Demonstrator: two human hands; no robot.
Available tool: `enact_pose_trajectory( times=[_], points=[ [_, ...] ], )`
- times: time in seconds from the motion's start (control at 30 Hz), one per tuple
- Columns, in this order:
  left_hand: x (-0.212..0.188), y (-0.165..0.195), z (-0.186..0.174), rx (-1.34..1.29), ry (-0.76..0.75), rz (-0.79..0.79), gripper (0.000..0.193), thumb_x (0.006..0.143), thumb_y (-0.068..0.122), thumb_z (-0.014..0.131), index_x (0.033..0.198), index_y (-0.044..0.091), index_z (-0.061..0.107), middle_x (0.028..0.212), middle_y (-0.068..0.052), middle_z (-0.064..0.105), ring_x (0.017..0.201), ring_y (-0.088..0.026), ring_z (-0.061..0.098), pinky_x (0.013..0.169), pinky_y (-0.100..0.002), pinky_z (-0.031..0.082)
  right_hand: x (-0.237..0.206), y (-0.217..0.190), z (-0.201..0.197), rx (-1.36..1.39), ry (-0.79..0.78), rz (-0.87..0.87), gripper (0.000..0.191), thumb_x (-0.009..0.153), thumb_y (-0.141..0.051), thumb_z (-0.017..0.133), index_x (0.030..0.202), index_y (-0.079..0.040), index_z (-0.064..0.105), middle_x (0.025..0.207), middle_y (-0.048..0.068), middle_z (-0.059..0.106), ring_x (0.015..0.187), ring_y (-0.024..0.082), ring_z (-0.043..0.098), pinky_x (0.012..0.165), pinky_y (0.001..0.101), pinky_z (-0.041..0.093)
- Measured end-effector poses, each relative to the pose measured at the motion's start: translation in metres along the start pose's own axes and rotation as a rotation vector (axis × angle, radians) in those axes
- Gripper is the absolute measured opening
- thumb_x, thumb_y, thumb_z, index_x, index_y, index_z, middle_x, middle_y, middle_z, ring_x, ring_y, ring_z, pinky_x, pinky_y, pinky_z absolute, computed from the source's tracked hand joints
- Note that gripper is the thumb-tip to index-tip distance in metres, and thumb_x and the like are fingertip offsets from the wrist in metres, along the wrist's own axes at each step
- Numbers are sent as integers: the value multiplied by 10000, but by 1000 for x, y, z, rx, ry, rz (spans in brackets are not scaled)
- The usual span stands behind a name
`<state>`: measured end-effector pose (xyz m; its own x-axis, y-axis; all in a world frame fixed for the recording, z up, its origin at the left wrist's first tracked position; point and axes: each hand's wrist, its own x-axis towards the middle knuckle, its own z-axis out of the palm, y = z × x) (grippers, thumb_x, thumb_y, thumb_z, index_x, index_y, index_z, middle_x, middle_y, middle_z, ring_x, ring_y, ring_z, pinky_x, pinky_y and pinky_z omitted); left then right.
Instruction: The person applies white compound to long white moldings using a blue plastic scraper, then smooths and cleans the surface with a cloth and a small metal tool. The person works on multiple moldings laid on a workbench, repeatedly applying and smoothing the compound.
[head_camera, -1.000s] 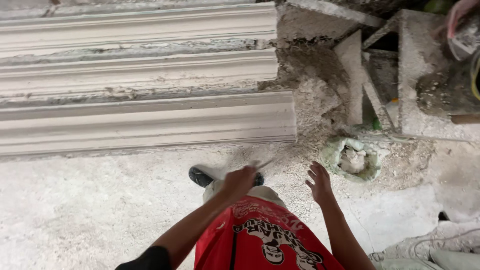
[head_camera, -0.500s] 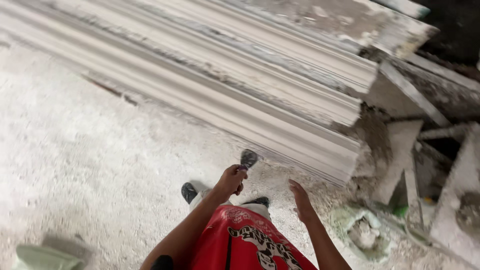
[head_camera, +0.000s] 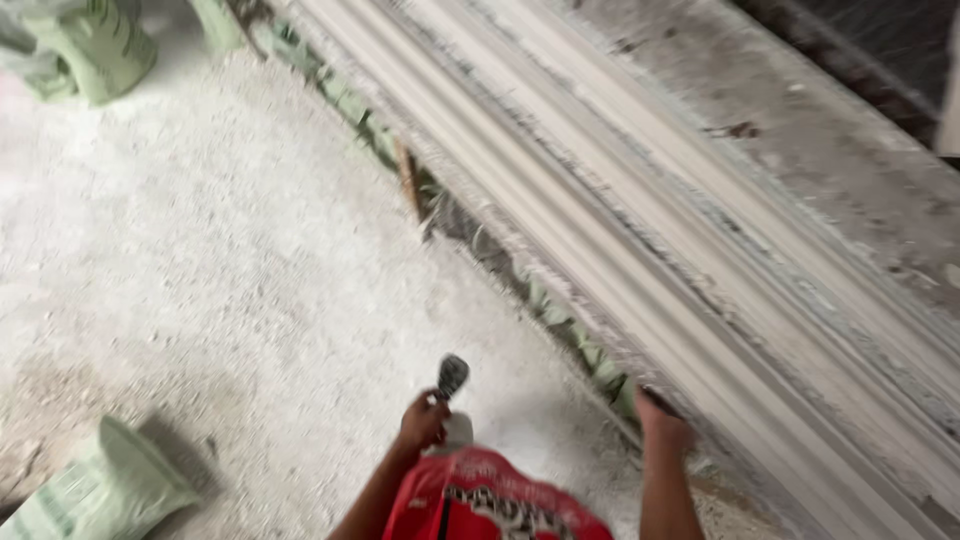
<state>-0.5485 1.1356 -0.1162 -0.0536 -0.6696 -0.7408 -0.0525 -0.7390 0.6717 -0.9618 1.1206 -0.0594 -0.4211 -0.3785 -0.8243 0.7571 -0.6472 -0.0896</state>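
Moulding lengths (head_camera: 640, 250), about 3 stacked, under right hand (head_camera: 662, 428), grip unclear; left hand (head_camera: 422, 422) loosely curled, empty.

Mouldings (head_camera: 640, 230) stacked on right; sacks (head_camera: 100, 490) on floor (head_camera: 230, 260) left; right hand (head_camera: 662, 428) at moulding edge.

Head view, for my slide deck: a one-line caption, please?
Right hand at long plaster mouldings; left hand free over dusty floor.

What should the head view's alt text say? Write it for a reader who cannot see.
A person's right hand reaches the edge of long white moulded strips stacked diagonally, while the left hand hangs free over a dusty white floor. Pale green sacks lie nearby.
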Motion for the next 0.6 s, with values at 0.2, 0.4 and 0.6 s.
enact_pose_trajectory(
  times=[0.2,0.4,0.6],
  points=[
    [57,91,-165,-233,232,75,429,964,185,531,1368,61,453,1046,-159,663,678,-206,639,549,-369,548,-36,91,-39,-364,-1078,659,497,1153,-457,320,1379,-44,480,1056,88,572,826,234,496,900,397,417],
    [144,196,-201,-405,211,297,335,936,194,583,1164,24,406,1018,-169,678,759,-243,685,626,-387,588,-25,338,-22,-1799,-664,179,577,1008,-341,556,1514,-78,464,1592,135,466,1465,246,423,1152,367,346],
    [227,340,-254,-416,80,447,509,1062,433,465,1030,-19,696,835,-99,697,748,-147,639,680,-277,539,-17,610,66,-2009,-861,415,694,1002,-549,408,1578,-163,442,1582,82,501,1478,245,365,1134,480,316]
  ],
)
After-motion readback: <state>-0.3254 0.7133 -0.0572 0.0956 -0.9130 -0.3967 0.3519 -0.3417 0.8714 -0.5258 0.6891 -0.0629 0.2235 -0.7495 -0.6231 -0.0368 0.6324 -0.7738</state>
